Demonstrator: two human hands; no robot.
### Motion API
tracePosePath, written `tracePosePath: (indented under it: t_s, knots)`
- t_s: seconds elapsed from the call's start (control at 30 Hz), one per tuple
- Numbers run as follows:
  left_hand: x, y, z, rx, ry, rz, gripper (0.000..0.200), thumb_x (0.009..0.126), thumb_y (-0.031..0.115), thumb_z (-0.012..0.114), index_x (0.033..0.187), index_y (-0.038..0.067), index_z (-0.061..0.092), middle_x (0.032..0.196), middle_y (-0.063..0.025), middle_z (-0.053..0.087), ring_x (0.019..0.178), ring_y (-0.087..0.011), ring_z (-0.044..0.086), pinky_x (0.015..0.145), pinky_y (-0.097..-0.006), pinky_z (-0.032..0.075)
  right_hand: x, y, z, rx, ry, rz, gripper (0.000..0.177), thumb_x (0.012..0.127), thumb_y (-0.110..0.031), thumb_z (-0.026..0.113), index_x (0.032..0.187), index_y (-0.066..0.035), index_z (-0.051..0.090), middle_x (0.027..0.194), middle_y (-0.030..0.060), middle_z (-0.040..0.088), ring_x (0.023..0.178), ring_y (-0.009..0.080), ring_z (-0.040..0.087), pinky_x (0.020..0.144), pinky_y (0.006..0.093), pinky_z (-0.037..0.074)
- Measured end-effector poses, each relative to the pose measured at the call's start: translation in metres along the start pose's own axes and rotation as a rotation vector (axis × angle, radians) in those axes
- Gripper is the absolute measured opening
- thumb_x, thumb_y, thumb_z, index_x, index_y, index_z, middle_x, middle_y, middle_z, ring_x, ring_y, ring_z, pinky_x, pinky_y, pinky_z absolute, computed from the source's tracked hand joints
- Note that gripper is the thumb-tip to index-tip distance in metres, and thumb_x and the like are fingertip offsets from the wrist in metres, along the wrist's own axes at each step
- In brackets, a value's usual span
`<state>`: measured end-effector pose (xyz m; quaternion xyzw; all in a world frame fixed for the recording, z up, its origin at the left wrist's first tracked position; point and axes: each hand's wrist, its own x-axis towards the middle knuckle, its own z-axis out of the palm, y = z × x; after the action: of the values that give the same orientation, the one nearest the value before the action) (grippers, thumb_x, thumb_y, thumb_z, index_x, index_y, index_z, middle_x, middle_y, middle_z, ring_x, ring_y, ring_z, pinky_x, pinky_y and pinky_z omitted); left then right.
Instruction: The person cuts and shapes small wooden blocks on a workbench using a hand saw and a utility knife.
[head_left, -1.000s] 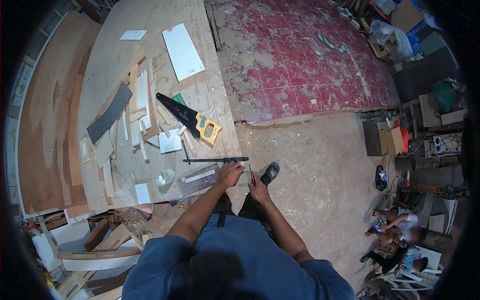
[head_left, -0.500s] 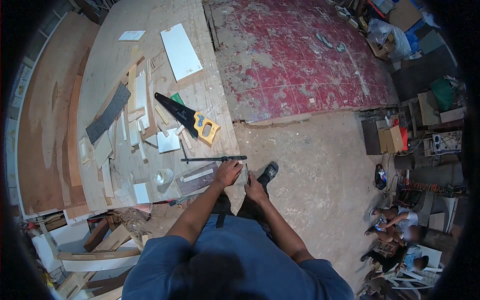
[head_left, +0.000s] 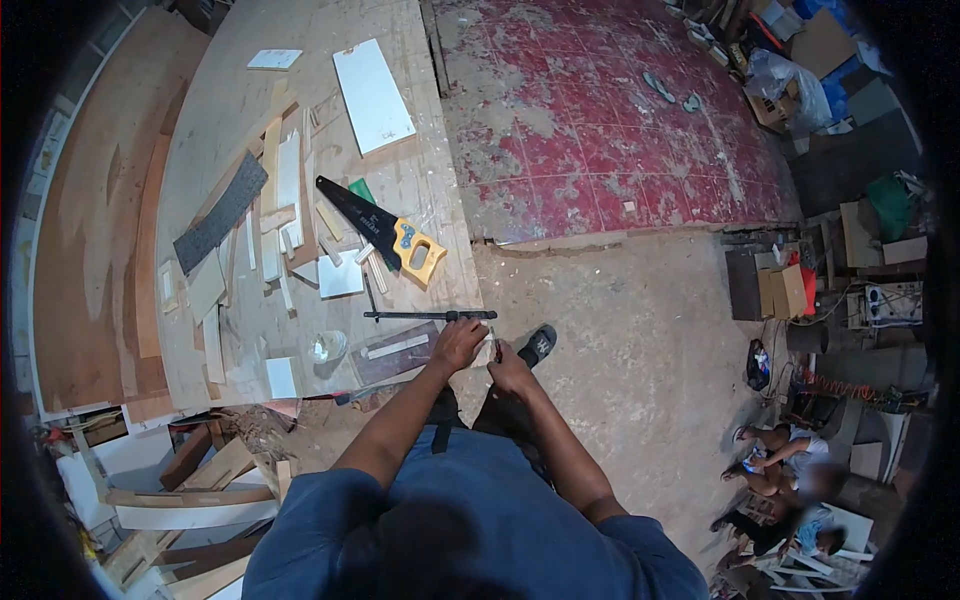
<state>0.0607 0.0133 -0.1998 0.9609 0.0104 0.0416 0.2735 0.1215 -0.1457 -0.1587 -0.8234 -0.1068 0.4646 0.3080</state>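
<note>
Black bar (head_left: 412,316), apparently metal, lies on the near side of the saw (head_left: 378,230), probably stiff, hard and fairly weighty, best held mid-length; left hand (head_left: 460,344) curled by it, grip cannot be told; right hand (head_left: 512,374), rightward of the saw, closed on a slim tool (head_left: 498,351).

Red tiled floor (head_left: 600,130), sandals (head_left: 658,87), cardboard box (head_left: 782,293)
</note>
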Motion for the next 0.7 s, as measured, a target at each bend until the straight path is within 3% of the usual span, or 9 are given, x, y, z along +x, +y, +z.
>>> tracePosePath:
  t_s: [0.07, 0.1, 0.17, 0.2, 0.27, 0.4, 0.47, 0.7]
  knots:
    - [0.000, 0.002, 0.000, -0.018, 0.000, -0.028, 0.024, 0.083, 0.020, 0.065, 0.106, 0.013, 0.066, 0.099, -0.0077, 0.058, 0.093, -0.0292, 0.057, 0.075, -0.0437, 0.044, 0.010, 0.007, -0.001, 0.037, -0.059, -0.021, 0.049, 0.085, -0.013, 0.049, 0.133, -0.006, 0.042, 0.092, 0.0170, 0.062, 0.059, 0.0276, 0.066, 0.047, 0.0378, 0.053]
    - [0.000, 0.002, 0.000, -0.035, -0.003, -0.051, 0.024, 0.083, 0.021, 0.066, 0.106, 0.013, 0.066, 0.099, -0.0068, 0.059, 0.095, -0.0287, 0.056, 0.077, -0.0430, 0.044, 0.008, 0.000, -0.004, 0.034, -0.062, -0.021, 0.049, 0.085, -0.013, 0.049, 0.133, -0.006, 0.042, 0.092, 0.0170, 0.062, 0.059, 0.0276, 0.066, 0.047, 0.0378, 0.053]
    - [0.000, 0.002, 0.003, -0.065, 0.001, -0.067, 0.023, 0.083, 0.021, 0.065, 0.105, 0.013, 0.067, 0.100, -0.0068, 0.059, 0.095, -0.0289, 0.056, 0.078, -0.0430, 0.044, -0.003, -0.025, -0.020, 0.145, -0.168, 0.083, 0.046, 0.086, -0.011, 0.047, 0.131, -0.005, 0.042, 0.086, 0.0153, 0.061, 0.043, 0.0231, 0.058, 0.034, 0.0329, 0.045]
    - [-0.001, 0.001, 0.003, -0.093, 0.003, -0.080, 0.023, 0.083, 0.021, 0.064, 0.105, 0.014, 0.067, 0.101, -0.0068, 0.059, 0.096, -0.0291, 0.056, 0.079, -0.0430, 0.044, -0.007, -0.036, -0.027, 0.140, -0.171, 0.085, 0.046, 0.086, -0.011, 0.047, 0.131, -0.005, 0.042, 0.086, 0.0153, 0.061, 0.043, 0.0231, 0.058, 0.034, 0.0329, 0.045]
    - [0.000, 0.002, 0.001, -0.103, 0.021, -0.086, 0.022, 0.083, 0.021, 0.065, 0.104, 0.014, 0.067, 0.100, -0.0065, 0.060, 0.096, -0.0289, 0.056, 0.078, -0.0425, 0.043, -0.010, -0.050, -0.035, 0.119, -0.259, 0.155, 0.048, 0.084, -0.011, 0.045, 0.131, 0.001, 0.043, 0.093, 0.0223, 0.063, 0.054, 0.0329, 0.064, 0.043, 0.0394, 0.054]
    - [-0.001, 0.000, 0.004, -0.118, 0.055, -0.105, 0.021, 0.081, 0.021, 0.066, 0.101, 0.015, 0.068, 0.098, -0.0055, 0.061, 0.096, -0.0281, 0.056, 0.077, -0.0416, 0.043, 0.000, -0.051, -0.035, 0.194, -0.328, 0.152, 0.043, 0.084, -0.008, 0.043, 0.126, 0.003, 0.046, 0.078, 0.0218, 0.061, 0.042, 0.0304, 0.057, 0.039, 0.0401, 0.052]
    - [-0.002, 0.000, 0.005, -0.136, 0.048, -0.120, 0.020, 0.081, 0.018, 0.065, 0.100, 0.015, 0.068, 0.098, -0.0053, 0.061, 0.096, -0.0280, 0.056, 0.077, -0.0425, 0.043, 0.002, -0.053, -0.035, 0.209, -0.330, 0.170, 0.032, 0.086, -0.007, 0.044, 0.115, 0.002, 0.054, 0.068, 0.0145, 0.058, 0.037, 0.0236, 0.054, 0.035, 0.0384, 0.050]
    - [0.000, 0.001, -0.001, -0.118, 0.008, -0.143, 0.017, 0.079, 0.016, 0.066, 0.095, 0.014, 0.068, 0.097, -0.0035, 0.060, 0.096, -0.0264, 0.057, 0.077, -0.0428, 0.042, 0.009, -0.050, -0.033, 0.221, -0.348, 0.187, 0.030, 0.086, -0.004, 0.042, 0.113, 0.003, 0.054, 0.063, 0.0150, 0.057, 0.035, 0.0240, 0.053, 0.035, 0.0386, 0.050]
